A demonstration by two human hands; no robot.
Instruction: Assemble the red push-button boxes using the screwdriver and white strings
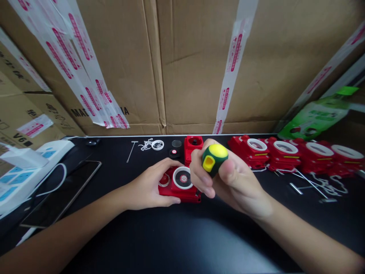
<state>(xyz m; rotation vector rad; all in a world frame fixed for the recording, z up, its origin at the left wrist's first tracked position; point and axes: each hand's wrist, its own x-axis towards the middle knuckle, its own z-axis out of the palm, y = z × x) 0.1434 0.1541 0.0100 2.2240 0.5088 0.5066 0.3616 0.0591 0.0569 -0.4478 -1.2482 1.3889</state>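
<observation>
My left hand is closed round the left side of a red box, thumb at the front and fingers at the back. A white ring with a dark round centre sits on top of this box, beside a smaller red round part. Above its right end, my right hand grips a screwdriver by its green and yellow handle. The blade is hidden behind the handle and hand. Just behind stands another red housing, open at the top around a black part.
Several red boxes with white rings line the right, with metal T-bars before them. A loose white ring, clear disc and T-bar lie behind. A phone, power strip, green bottle and cardboard surround the table.
</observation>
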